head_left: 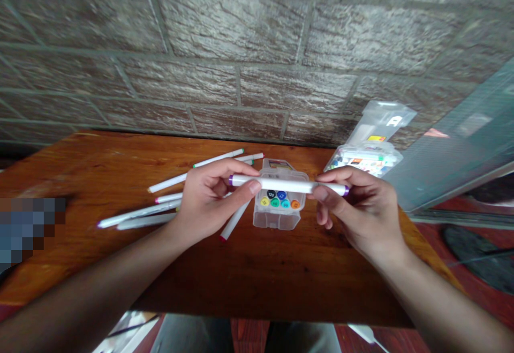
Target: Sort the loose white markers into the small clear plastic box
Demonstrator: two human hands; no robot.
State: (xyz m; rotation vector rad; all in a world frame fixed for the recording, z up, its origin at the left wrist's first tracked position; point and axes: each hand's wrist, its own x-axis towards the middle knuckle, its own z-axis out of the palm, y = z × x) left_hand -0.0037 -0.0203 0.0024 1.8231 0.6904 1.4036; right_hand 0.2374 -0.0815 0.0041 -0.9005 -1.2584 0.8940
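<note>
Both hands hold one white marker (288, 185) level above the counter (120, 165), directly over a small clear box (278, 203) in which six coloured marker caps stand upright. The left hand (209, 195) pinches the marker near its purple left cap between thumb and forefinger; the right hand (357, 208) closes its fingertips on the purple right end. Neither grip is a full wrap; each rests on fingertips only. Risk one: if either cap is pulled, a sudden release could jerk the hands apart, and the marker or a loose cap may drop onto the box and tip it, since it is light and stands near the middle of the counter. Risk two: loose markers (160, 197) lie scattered on the counter left of the box, one running under the left hand; a lowered left wrist could roll them toward the near edge. Risk three: an uncapped tip could mark the fingers or the wood. Risk four: a clear packet of markers (367, 157) lies at the far right, just behind the right hand and close to the counter's right edge; a backward sweep of that hand might push it off. A blurred patch at the near left cannot be identified. A stone wall (257, 47) stands behind the counter.
</note>
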